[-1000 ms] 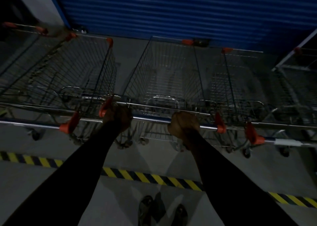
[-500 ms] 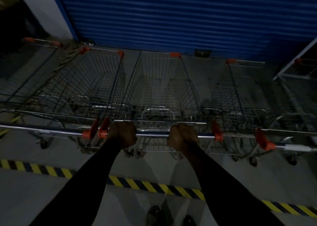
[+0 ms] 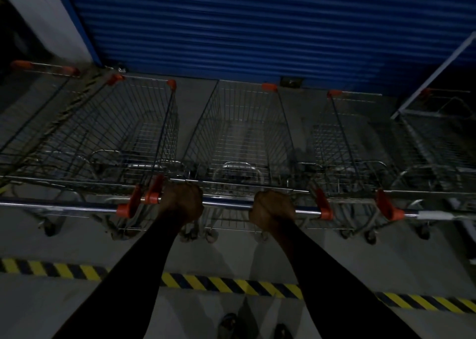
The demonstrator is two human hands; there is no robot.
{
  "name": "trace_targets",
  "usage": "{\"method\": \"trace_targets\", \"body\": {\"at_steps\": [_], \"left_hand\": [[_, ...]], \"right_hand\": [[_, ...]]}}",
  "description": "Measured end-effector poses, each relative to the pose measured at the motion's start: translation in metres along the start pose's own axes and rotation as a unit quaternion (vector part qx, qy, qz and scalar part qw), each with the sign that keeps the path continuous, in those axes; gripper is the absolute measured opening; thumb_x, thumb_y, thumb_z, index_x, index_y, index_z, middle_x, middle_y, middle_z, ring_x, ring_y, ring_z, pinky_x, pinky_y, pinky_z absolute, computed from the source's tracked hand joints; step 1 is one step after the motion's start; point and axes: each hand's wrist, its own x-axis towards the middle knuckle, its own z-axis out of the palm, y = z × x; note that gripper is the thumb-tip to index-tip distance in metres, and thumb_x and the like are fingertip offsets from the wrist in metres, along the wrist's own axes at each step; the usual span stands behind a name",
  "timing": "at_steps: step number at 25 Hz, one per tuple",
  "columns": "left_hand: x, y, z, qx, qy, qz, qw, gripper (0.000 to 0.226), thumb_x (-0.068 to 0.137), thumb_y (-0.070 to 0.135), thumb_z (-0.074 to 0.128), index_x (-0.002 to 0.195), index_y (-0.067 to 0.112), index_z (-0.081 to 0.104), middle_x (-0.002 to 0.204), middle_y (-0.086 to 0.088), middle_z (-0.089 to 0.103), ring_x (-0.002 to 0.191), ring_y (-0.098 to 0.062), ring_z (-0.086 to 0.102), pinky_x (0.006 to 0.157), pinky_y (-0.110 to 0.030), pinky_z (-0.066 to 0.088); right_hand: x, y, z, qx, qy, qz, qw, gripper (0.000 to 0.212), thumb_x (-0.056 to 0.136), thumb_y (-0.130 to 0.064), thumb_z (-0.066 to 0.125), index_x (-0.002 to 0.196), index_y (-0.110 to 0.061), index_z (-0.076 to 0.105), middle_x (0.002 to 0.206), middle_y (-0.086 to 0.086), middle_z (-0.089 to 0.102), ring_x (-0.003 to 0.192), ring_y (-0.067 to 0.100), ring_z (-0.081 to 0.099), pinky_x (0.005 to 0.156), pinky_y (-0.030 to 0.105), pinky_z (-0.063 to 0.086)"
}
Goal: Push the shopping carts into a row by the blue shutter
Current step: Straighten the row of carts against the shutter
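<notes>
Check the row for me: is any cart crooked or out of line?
Mostly tidy. The middle cart, held by the left hand and right hand, sits square to the blue shutter. The far-left cart looks angled against its neighbour, though wide-angle distortion may exaggerate it.

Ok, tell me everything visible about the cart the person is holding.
The middle cart is a wire-mesh shopping cart, empty, upright on its wheels, nose pointing at the blue shutter with a gap of floor between. It has a shiny metal handle bar with orange end caps and an orange corner at the front. The left hand and right hand both grip the bar. Similar carts stand close on either side.
</notes>
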Motion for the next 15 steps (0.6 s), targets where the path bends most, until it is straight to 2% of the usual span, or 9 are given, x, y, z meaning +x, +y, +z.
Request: {"method": "trace_targets", "body": {"at_steps": [1, 2, 3, 6, 8, 10, 11, 13, 15], "left_hand": [[-0.001, 0.002, -0.001, -0.010, -0.012, 0.011, 1.000, 0.012, 0.075, 0.017, 0.054, 0.071, 0.007, 0.059, 0.062, -0.016, 0.053, 0.057, -0.030, 0.054, 0.057, -0.039, 0.043], [-0.001, 0.004, -0.004, -0.006, -0.043, 0.021, 0.999, 0.012, 0.073, 0.017, 0.053, 0.069, 0.008, 0.059, 0.061, -0.016, 0.053, 0.056, -0.030, 0.054, 0.057, -0.038, 0.043], [0.001, 0.005, 0.000, 0.008, -0.032, 0.040, 0.999, 0.013, 0.072, 0.017, 0.051, 0.067, 0.008, 0.059, 0.060, -0.015, 0.053, 0.055, -0.029, 0.055, 0.056, -0.038, 0.042], [0.008, 0.012, -0.009, -0.008, -0.078, 0.010, 0.997, 0.019, 0.074, 0.016, 0.044, 0.067, 0.008, 0.060, 0.059, -0.015, 0.054, 0.054, -0.029, 0.055, 0.056, -0.037, 0.044], [0.013, 0.020, -0.026, -0.055, -0.131, -0.052, 0.988, 0.024, 0.080, 0.021, 0.046, 0.077, 0.009, 0.067, 0.071, -0.015, 0.063, 0.065, -0.033, 0.063, 0.062, -0.038, 0.050], [0.022, 0.028, -0.043, -0.133, -0.226, -0.116, 0.958, 0.024, 0.085, 0.029, 0.056, 0.097, 0.013, 0.070, 0.097, -0.013, 0.069, 0.089, -0.034, 0.068, 0.077, -0.037, 0.052], [0.025, 0.032, -0.045, -0.142, -0.244, -0.128, 0.951, 0.027, 0.086, 0.032, 0.058, 0.104, 0.015, 0.069, 0.105, -0.011, 0.069, 0.097, -0.032, 0.067, 0.081, -0.036, 0.051], [0.027, 0.039, -0.047, -0.140, -0.260, -0.123, 0.947, 0.030, 0.086, 0.035, 0.058, 0.107, 0.016, 0.067, 0.108, -0.008, 0.068, 0.101, -0.030, 0.066, 0.084, -0.036, 0.051], [0.023, 0.051, -0.044, -0.110, -0.236, -0.094, 0.961, 0.032, 0.080, 0.039, 0.058, 0.103, 0.019, 0.067, 0.102, -0.003, 0.070, 0.096, -0.027, 0.067, 0.082, -0.035, 0.053]], "right_hand": [[-0.004, 0.004, 0.004, -0.001, 0.021, -0.011, 1.000, 0.016, 0.058, -0.031, 0.067, 0.058, -0.018, 0.059, 0.059, 0.001, 0.062, 0.053, 0.026, 0.063, 0.052, 0.029, 0.051], [-0.005, 0.007, 0.002, -0.006, 0.010, 0.004, 1.000, 0.017, 0.061, -0.032, 0.067, 0.064, -0.017, 0.062, 0.065, 0.003, 0.066, 0.060, 0.029, 0.066, 0.057, 0.032, 0.054], [-0.004, 0.009, 0.001, -0.011, -0.013, 0.023, 1.000, 0.019, 0.064, -0.035, 0.067, 0.069, -0.017, 0.065, 0.071, 0.004, 0.069, 0.065, 0.029, 0.068, 0.062, 0.033, 0.055], [-0.001, 0.013, -0.006, -0.023, -0.035, 0.031, 0.999, 0.021, 0.071, -0.037, 0.064, 0.078, -0.018, 0.067, 0.081, 0.004, 0.072, 0.074, 0.028, 0.070, 0.067, 0.032, 0.053], [-0.001, 0.017, -0.005, -0.016, -0.049, 0.031, 0.998, 0.021, 0.074, -0.036, 0.062, 0.084, -0.018, 0.067, 0.088, 0.003, 0.072, 0.080, 0.028, 0.070, 0.071, 0.033, 0.053], [-0.001, 0.025, -0.003, -0.004, -0.054, 0.040, 0.998, 0.021, 0.074, -0.034, 0.062, 0.086, -0.018, 0.066, 0.091, 0.004, 0.072, 0.083, 0.028, 0.069, 0.074, 0.034, 0.055], [0.000, 0.030, 0.000, 0.001, -0.050, 0.042, 0.998, 0.020, 0.073, -0.033, 0.063, 0.086, -0.018, 0.066, 0.092, 0.004, 0.072, 0.084, 0.029, 0.069, 0.075, 0.035, 0.055], [-0.003, 0.037, -0.002, 0.010, -0.059, 0.050, 0.997, 0.022, 0.072, -0.032, 0.065, 0.088, -0.018, 0.067, 0.095, 0.005, 0.071, 0.088, 0.029, 0.068, 0.077, 0.035, 0.055], [-0.005, 0.043, -0.002, 0.006, -0.057, 0.056, 0.997, 0.024, 0.069, -0.030, 0.067, 0.089, -0.017, 0.068, 0.096, 0.006, 0.071, 0.090, 0.030, 0.068, 0.078, 0.034, 0.053]]}}
